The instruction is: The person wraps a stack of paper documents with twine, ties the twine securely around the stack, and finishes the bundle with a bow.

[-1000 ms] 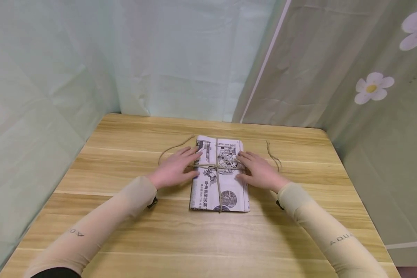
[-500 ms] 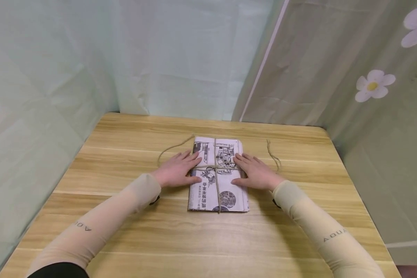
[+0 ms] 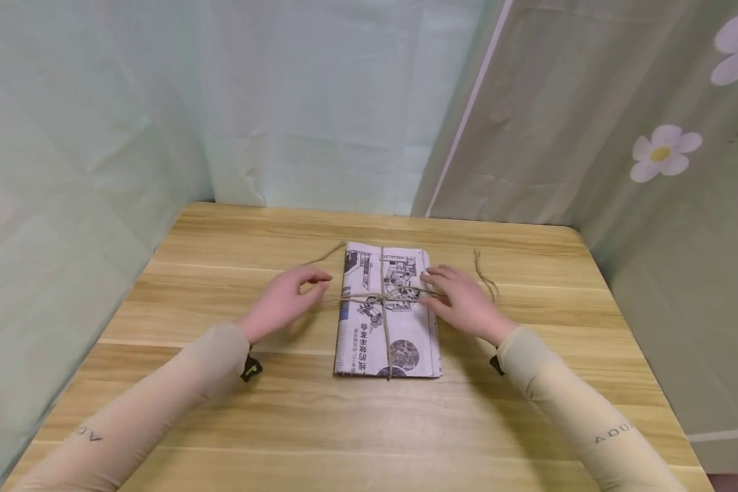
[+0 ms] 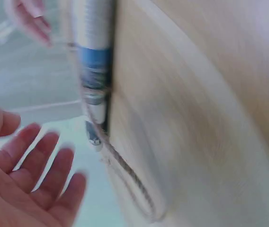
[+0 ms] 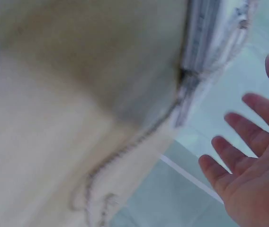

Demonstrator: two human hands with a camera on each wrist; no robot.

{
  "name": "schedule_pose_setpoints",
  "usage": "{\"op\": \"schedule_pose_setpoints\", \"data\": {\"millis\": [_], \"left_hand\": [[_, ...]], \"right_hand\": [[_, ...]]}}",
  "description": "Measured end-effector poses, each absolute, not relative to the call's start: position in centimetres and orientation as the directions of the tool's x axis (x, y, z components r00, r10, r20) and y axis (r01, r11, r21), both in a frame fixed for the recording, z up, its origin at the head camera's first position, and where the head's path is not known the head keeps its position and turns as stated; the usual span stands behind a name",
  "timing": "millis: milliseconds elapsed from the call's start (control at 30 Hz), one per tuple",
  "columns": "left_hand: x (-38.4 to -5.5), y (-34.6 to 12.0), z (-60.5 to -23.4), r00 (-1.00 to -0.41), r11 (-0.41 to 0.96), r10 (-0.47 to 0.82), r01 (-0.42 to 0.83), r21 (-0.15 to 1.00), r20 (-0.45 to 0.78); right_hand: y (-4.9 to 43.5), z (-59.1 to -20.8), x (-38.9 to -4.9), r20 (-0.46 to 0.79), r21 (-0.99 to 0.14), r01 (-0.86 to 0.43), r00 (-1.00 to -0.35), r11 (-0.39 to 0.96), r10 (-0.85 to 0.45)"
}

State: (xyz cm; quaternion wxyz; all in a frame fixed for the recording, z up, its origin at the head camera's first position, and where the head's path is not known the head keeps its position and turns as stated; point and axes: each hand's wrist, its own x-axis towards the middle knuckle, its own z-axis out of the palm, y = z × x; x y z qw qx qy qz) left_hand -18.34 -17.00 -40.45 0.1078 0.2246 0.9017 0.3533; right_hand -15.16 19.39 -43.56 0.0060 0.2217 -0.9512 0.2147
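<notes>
A folded newspaper bundle lies flat on the table, bound crosswise with brown twine knotted near its middle. My left hand hovers left of the bundle, apart from it, fingers loosely bent; the left wrist view shows this hand holding nothing. Over the right edge of the bundle is my right hand, fingers spread and relaxed. In the right wrist view the right hand appears apart from the paper, with nothing in it. A loose twine end trails from the bundle's side there.
The wooden table has rounded far corners. Pale curtains hang behind and at both sides, the right one with white flowers. A twine end lies to the right of the bundle, another to the left.
My left hand has lifted off the newspaper bundle and moved left. The right hand, earlier laid flatter on its right edge, has risen and shifted slightly right. The bundle stays nearly in place.
</notes>
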Motion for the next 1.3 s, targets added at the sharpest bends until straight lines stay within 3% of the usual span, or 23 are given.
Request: {"op": "schedule_pose_setpoints", "data": {"millis": [67, 133, 233, 300, 367, 500, 767, 933, 1033, 1100, 1200, 1300], "left_hand": [[-17.6, -18.0, -40.1, -0.891, 0.539, 0.429, 0.124, 0.834, -0.145], [-16.8, -18.8, -40.3, -0.855, 0.406, 0.426, -0.113, 0.907, -0.297], [-15.6, -19.2, -41.0, -0.745, 0.218, 0.448, -0.445, 0.869, -0.494], [-15.1, -19.0, -41.6, -0.683, 0.092, 0.464, -0.596, 0.798, -0.564], [-14.8, -18.7, -42.0, -0.66, -0.03, 0.465, -0.678, 0.734, -0.591], [-14.5, -17.8, -42.5, -0.677, -0.188, 0.435, -0.713, 0.676, -0.594], [-15.2, -15.7, -42.8, -0.742, -0.26, 0.264, -0.669, 0.696, -0.616], [-16.7, -14.9, -43.1, -0.836, -0.095, 0.134, -0.546, 0.832, -0.533], [-17.6, -14.9, -43.1, -0.924, 0.139, 0.145, -0.334, 0.932, -0.353], [-18.2, -15.0, -42.8, -0.956, 0.303, 0.194, -0.153, 0.941, -0.218], [-18.7, -14.9, -41.6, -0.951, 0.521, 0.305, 0.127, 0.844, -0.045], [-18.8, -14.5, -40.1, -0.905, 0.652, 0.422, 0.347, 0.675, 0.058]], "right_hand": [[19.5, -42.8, -14.8, 0.155, -0.389, -0.452, -0.891, 0.803, -0.427], [19.5, -42.2, -14.6, 0.184, -0.383, -0.475, -0.88, 0.792, -0.439], [19.2, -42.0, -14.3, 0.204, -0.393, -0.499, -0.866, 0.772, -0.456], [18.8, -42.0, -14.2, 0.196, -0.398, -0.504, -0.863, 0.766, -0.466], [18.3, -42.3, -14.2, 0.187, -0.398, -0.509, -0.859, 0.763, -0.476], [17.1, -43.0, -14.0, 0.183, -0.38, -0.557, -0.828, 0.738, -0.53], [15.5, -43.6, -13.9, 0.171, -0.353, -0.61, -0.788, 0.71, -0.592], [15.1, -43.2, -14.4, 0.156, -0.368, -0.606, -0.788, 0.705, -0.595], [15.1, -43.0, -14.6, 0.151, -0.382, -0.596, -0.795, 0.707, -0.588], [15.1, -42.9, -14.7, 0.157, -0.396, -0.581, -0.806, 0.711, -0.571], [15.2, -42.6, -14.9, 0.181, -0.423, -0.553, -0.828, 0.718, -0.531], [15.3, -42.2, -15.3, 0.195, -0.475, -0.496, -0.865, 0.727, -0.463]]}}
